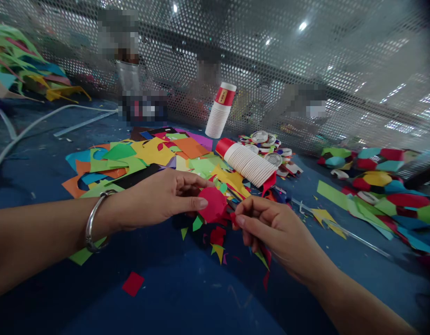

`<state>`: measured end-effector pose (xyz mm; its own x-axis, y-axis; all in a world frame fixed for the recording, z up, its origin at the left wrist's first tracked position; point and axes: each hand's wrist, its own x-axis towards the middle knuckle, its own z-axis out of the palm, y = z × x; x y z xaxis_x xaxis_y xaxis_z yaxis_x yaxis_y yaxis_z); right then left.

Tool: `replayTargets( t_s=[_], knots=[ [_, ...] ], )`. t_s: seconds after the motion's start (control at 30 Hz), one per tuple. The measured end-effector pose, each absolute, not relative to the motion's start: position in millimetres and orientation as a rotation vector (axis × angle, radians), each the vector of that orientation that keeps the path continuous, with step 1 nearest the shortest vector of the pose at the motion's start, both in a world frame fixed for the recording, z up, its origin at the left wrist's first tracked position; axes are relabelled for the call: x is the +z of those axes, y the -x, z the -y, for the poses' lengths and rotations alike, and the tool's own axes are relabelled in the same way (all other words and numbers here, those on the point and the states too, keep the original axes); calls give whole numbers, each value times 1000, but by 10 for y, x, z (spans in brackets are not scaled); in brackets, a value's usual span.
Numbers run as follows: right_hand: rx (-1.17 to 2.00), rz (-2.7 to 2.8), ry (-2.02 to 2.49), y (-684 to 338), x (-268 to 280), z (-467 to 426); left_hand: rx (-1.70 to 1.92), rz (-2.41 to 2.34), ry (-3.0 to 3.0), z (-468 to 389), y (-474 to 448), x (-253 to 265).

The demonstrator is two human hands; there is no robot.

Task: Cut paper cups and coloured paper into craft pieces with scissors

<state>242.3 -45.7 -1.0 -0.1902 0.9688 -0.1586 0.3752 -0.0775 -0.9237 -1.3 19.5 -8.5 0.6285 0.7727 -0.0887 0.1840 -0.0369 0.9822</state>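
A roundish red paper piece (pixel 212 205) is pinched between the thumb and fingers of my left hand (pixel 173 197), a silver bangle on that wrist. My right hand (pixel 260 221) is closed around small scissors (pixel 232 204); their dark blades meet the paper's right edge, and most of the handle is hidden by my fingers. Small scraps, among them a dark red scrap (pixel 218 235) and a yellow scrap (pixel 219 252), lie below the two hands. Just beyond them spreads a heap of coloured paper (pixel 154 151).
One stack of paper cups (pixel 218 118) stands at the back; another stack (pixel 249 163) lies on its side. Behind it are paper-trimmed discs (pixel 270 144). Coloured paper shapes (pixel 389 181) pile up at right, more paper (pixel 29 70) at far left. A perforated metal screen (pixel 256 65) borders the blue table (pixel 173 298).
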Motion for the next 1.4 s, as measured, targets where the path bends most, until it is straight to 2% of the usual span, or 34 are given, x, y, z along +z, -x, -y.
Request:
replayTargets(
  t_s=[0.5,1.27,1.4],
  knots=[
    [1330,1700,1515,-2414,-8,453,484,-757,-1835,-113,31,-31],
    [1392,1679,1498,-2430,-31,455,442,-715,-1797,-91,9,1],
    [1284,1662,1463,-2449,-12,454,483,-785,-1702,-128,21,9]
  ],
)
